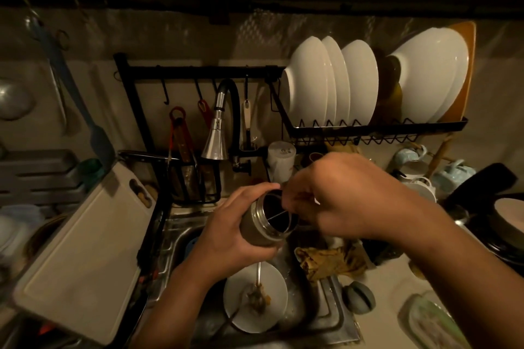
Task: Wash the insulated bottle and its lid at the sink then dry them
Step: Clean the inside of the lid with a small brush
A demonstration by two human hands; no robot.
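Firstly, task item: the insulated bottle (262,224) was held just off frame centre toward 6 o'clock, above the sink (181,235), tilted with its open mouth toward 1 o'clock.
Left hand: the left hand (226,232) gripped the bottle body from 9 o'clock, fingers and thumb wrapped closely round it.
Right hand: the right hand (348,195) was at 3 o'clock of the mouth with its fingers curled. It was motion-blurred, so whether it pinched anything could not be told.
Wire: a thin wire (279,214) crossed the mouth toward the right hand; its purpose could not be identified.
Lid: not identified in view.
Faucet: the spray head (215,139) hung at 11 o'clock of the bottle. No running water was visible.
Sink contents: a white plate (272,278) with food scraps and a utensil (258,272) lay at 6 o'clock, directly under the bottle.
Step (judged): interior cleaning, early in the task; rinsing and drying not yet done.
Hazard 1: a wet or soapy wall could slip through the one-handed grip, dropping the bottle onto the plate and chipping it.
Hazard 2: tilting further could pour the contents onto the scraps and splash them.
Hazard 3: a soiled cloth (326,261) at 4 o'clock could be mistaken for a drying cloth.
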